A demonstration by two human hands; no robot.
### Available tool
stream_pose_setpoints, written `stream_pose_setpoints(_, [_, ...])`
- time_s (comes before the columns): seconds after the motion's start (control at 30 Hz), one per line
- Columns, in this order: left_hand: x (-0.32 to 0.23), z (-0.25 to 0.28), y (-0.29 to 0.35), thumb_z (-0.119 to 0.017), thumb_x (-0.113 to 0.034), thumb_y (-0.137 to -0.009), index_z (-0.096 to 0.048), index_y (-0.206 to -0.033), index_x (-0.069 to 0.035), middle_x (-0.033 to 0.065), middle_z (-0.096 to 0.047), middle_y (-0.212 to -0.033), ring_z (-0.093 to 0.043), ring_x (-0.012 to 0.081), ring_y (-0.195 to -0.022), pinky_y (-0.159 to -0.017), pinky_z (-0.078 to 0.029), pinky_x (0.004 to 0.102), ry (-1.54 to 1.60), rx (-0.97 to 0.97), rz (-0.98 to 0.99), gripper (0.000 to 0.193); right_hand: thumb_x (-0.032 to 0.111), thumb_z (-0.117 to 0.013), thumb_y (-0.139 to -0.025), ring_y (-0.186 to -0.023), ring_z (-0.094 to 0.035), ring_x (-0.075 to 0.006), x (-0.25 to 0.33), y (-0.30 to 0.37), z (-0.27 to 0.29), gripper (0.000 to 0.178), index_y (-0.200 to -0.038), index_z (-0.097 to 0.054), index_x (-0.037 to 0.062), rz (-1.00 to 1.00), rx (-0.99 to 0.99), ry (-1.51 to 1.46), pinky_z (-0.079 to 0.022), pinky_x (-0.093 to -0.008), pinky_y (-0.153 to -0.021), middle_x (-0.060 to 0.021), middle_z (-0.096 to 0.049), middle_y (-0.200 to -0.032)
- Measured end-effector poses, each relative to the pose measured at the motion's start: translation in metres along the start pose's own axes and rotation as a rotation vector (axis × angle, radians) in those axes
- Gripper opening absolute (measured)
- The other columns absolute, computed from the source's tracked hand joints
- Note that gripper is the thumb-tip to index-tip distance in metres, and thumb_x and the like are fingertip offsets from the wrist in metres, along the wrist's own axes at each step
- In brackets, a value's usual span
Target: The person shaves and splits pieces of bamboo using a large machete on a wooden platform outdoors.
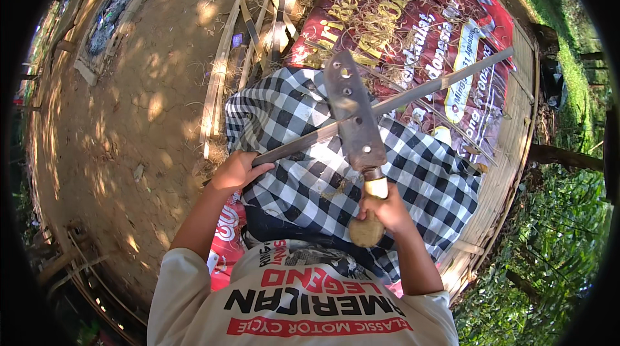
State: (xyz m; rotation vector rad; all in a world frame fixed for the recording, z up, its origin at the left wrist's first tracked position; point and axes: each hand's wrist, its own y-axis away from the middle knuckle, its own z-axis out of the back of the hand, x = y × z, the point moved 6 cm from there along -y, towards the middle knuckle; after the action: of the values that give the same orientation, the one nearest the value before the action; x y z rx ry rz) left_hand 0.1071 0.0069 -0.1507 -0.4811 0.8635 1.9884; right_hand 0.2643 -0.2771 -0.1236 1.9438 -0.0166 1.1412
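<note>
My left hand (234,170) is closed around the near-left end of a long flat wooden or bamboo strip (445,81), which slants across my lap to the far right. In my right hand (389,209) is the handle of a broad cleaver-like knife (355,113), dark-bladed with several holes and a wooden grip with a round end. Its blade points away from me and crosses over the strip near the middle. Whether the edge touches the strip, I cannot tell. A black-and-white checkered cloth (426,165) covers my lap beneath both.
A red printed banner (336,17), strewn with curly shavings (368,23), lies ahead on a bamboo platform (516,113). Several split strips (223,62) lie to the left on bare earth (129,152). A framed ash pit (117,13) sits far left; greenery (549,249) grows at right.
</note>
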Motion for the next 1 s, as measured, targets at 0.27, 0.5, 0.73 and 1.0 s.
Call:
stream_pose_setpoints(0.27, [0.001,-0.005,0.003,-0.068,-0.042,-0.082,-0.065,-0.077,0.003,0.0234,-0.06,-0.067,-0.062,0.04,-0.066,-0.06,-0.049,0.0423,0.007,-0.043,-0.025,0.045,-0.002,-0.056,-0.07,-0.053,-0.058,-0.0177,0.032,0.005,0.017,0.013,-0.083,-0.053,-0.0037,0.091,-0.096,-0.16,-0.052,-0.0322,-0.055,-0.0095,-0.056,-0.063])
stream_pose_setpoints(0.5, [0.001,0.0,0.005,-0.067,-0.042,-0.083,-0.066,-0.082,0.002,0.0235,-0.06,-0.068,-0.061,0.0402,-0.065,-0.06,-0.048,0.0429,0.003,-0.034,-0.059,0.044,-0.004,-0.059,-0.068,-0.052,-0.058,-0.0188,0.004,0.004,-0.015,0.015,-0.082,-0.054,-0.003,0.004,0.062,-0.008,-0.05,-0.0324,-0.054,-0.0094,-0.057,-0.064])
stream_pose_setpoints(0.73, [-0.008,0.0,0.001,-0.066,-0.041,-0.084,-0.067,-0.081,0.0,0.0233,-0.06,-0.068,-0.061,0.0397,-0.065,-0.06,-0.048,0.0419,0.019,-0.025,-0.078,0.041,-0.005,-0.056,-0.069,-0.054,-0.058,-0.0196,0.001,0.004,-0.006,0.021,-0.09,-0.052,-0.0038,0.03,-0.043,-0.029,-0.051,-0.0342,-0.055,-0.0093,-0.056,-0.064])
stream_pose_setpoints(1.0, [-0.003,-0.002,0.001,-0.066,-0.042,-0.084,-0.065,-0.076,0.002,0.0238,-0.059,-0.065,-0.06,0.0408,-0.064,-0.058,-0.047,0.043,-0.017,-0.006,-0.084,0.044,-0.005,-0.053,-0.068,-0.051,-0.056,-0.0203,0.005,0.003,0.0,0.021,-0.089,-0.05,-0.0028,0.114,-0.09,-0.17,-0.051,-0.0342,-0.054,-0.0102,-0.054,-0.06])
